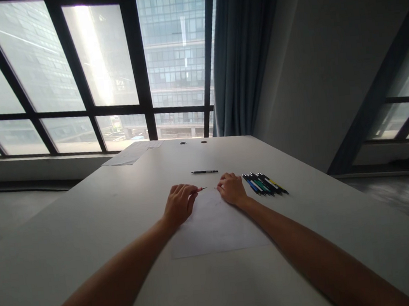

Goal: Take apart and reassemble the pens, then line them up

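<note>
On the pale worktop (88,233), both bare forearms stretch forward to the far edge of a white sheet of paper (216,229) that lies flat in front of the person. The left hand (178,204) rests at the sheet's far left corner with its fingers curled together, pinching a thin red pen (201,189) whose tip pokes out to the right, toward the other hand. How much of the pen sits inside the fist cannot be told. The right hand (232,188) lies just across a small gap, at the sheet's far right side, fingers bent and bunched with the fingertips turned toward the red tip; it seems to pinch something small, but what it is is too tiny to make out.

Just beside the right hand, on its right, a row of pens (265,184) lies side by side, touching or nearly so, all slanted the same way; blue, green, black and yellow barrels can be told apart. Beyond both hands, well apart from the row, a single black pen (204,172) lies crosswise on the bare worktop.

At the far left corner of the worktop lie more loose sheets (131,153). Behind it stands a large dark-framed window (136,58), with a blue-grey curtain (241,52) hanging at its right end.
</note>
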`<state>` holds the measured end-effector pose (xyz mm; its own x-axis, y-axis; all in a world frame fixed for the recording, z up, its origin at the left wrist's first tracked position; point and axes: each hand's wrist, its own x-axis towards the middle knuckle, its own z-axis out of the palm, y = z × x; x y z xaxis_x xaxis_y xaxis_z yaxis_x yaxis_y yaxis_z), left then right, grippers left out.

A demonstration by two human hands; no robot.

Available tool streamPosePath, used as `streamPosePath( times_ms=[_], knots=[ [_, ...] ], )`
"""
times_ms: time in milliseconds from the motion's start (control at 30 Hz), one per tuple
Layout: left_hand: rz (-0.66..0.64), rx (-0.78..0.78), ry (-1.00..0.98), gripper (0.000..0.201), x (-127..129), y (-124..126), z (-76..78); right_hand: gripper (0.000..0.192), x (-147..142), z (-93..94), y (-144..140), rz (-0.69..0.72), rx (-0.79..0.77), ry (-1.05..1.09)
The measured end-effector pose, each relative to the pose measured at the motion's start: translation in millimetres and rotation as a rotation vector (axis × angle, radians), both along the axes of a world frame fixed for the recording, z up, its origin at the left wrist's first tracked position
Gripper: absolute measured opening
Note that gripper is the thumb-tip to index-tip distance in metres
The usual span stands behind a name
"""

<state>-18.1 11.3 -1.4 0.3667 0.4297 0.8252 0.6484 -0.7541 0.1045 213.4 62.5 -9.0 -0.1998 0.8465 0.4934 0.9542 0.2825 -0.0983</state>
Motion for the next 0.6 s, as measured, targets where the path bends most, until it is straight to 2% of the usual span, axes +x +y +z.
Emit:
streamPosePath(
  times_ms=[100, 267, 367, 600],
  knots=[
    [0.079, -0.020, -0.026, 0.013, -2, 3, -1.9, 0.014, -1, 3.5, -3, 0.012, 0.026, -0.018],
    [0.161, -0.159, 0.034, 0.011, -5, 5, -4.8, 0.014, -7, 10.4, -16, 0.176, 0.256, 0.060],
    [0.153, -0.227, 0.045, 0.012, -5, 5, -6.2, 0.015, -11, 12.1, -24, 0.296, 0.309, 0.056],
    [0.075, -0.245, 0.048, 0.014, -5, 6, -8.5, 0.018, -20, 13.0, -31, 0.423, 0.355, -0.002]
  ],
)
